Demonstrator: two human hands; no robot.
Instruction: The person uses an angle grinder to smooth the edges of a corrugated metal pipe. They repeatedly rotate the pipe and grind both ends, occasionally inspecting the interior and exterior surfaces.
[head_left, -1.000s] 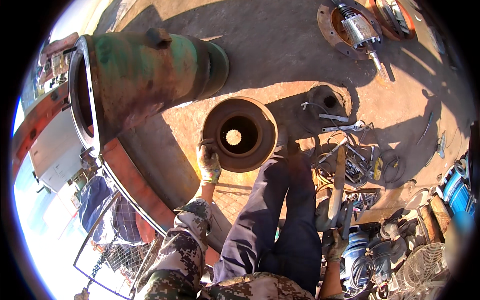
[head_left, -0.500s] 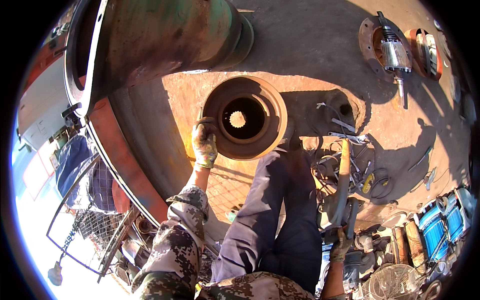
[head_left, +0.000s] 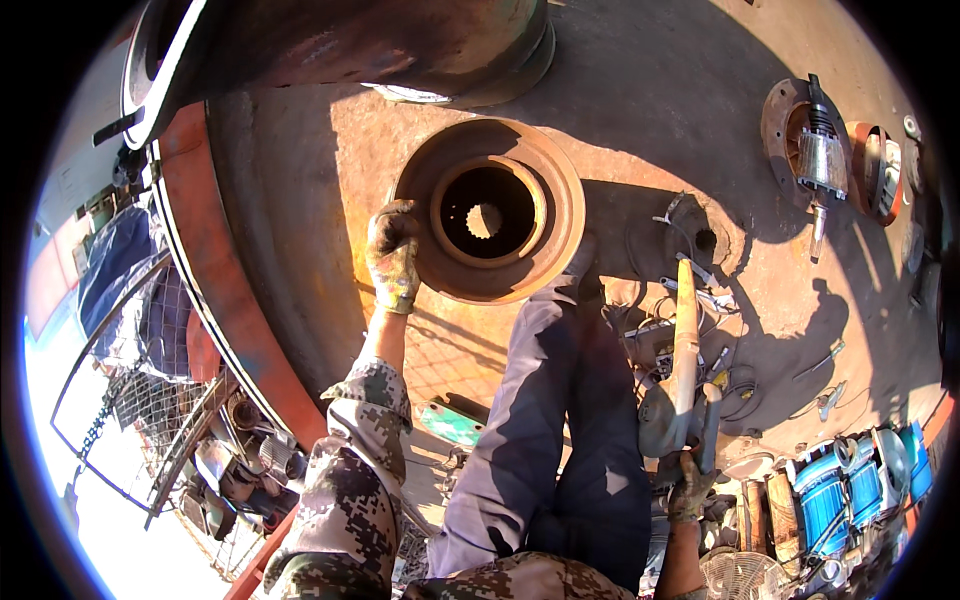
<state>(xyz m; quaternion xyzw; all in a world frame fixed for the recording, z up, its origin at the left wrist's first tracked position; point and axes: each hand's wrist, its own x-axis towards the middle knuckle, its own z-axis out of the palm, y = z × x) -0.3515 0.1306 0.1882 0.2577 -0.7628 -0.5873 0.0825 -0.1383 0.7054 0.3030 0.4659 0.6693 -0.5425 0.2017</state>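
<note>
A rusty round metal drum (head_left: 565, 205) stands before my legs, its stepped opening facing up. Deep inside it a toothed, spline-like end (head_left: 484, 221) catches the sun. My left hand (head_left: 393, 260), in a stained glove, is closed at the drum's left rim, fingers curled against the edge. At lower right my gloved right hand (head_left: 688, 490) is closed around the lower end of a tool (head_left: 685, 345) with a long yellowish-grey bar and a grey body. The bar points away from me; the tool's exact kind cannot be made out.
A large dark cylinder (head_left: 400, 45) looms at the far left above a curved red beam (head_left: 215, 260). Cables and hand tools (head_left: 715, 300) lie right of my legs. A shaft assembly (head_left: 822, 160) rests at far right; blue motor-like parts (head_left: 825, 500) sit at lower right.
The whole view has shifted, with the drum higher and the right-hand clutter lower or leftward. My left hand stays at the drum's rim, its fingers more curled. My right hand still holds the tool.
</note>
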